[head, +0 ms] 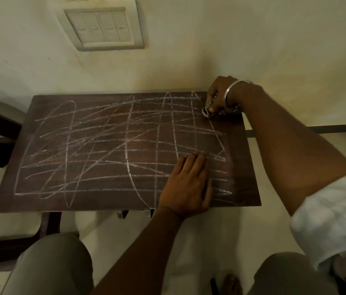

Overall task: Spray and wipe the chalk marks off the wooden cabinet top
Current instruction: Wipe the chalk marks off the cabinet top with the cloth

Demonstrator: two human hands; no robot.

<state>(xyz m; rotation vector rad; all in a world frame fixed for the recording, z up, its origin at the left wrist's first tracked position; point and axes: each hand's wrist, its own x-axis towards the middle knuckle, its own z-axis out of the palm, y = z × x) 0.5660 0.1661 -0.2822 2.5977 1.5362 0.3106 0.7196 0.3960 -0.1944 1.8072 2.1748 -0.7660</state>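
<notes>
A dark wooden cabinet top stands against a pale wall, covered edge to edge in crisscrossing white chalk marks. The left hand lies flat, palm down, on the near right part of the tabletop, fingers together. The right hand is at the far right corner, fingers closed around a small dark-tipped object touching the wood; what it is cannot be told. A metal bangle circles that wrist. A switch panel with 4 switches sits on the wall above.
</notes>
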